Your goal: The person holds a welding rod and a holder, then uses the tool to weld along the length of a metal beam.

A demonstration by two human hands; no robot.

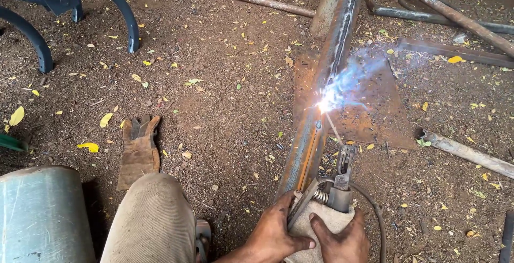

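While both hands, the left hand (274, 230) and right hand (342, 239), are closing together around a cloth-wrapped electrode holder (338, 184), its rod (333, 128) is sparking against a long rusty steel bar (321, 102) lying on the leaf-strewn dirt floor (225, 113) near a glove (139, 150).

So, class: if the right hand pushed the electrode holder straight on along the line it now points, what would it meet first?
The right hand aims the electrode holder and its welding rod up and slightly left. First in that line is the rusty steel beam, at the bright arc, where the rod tip already seems to touch.
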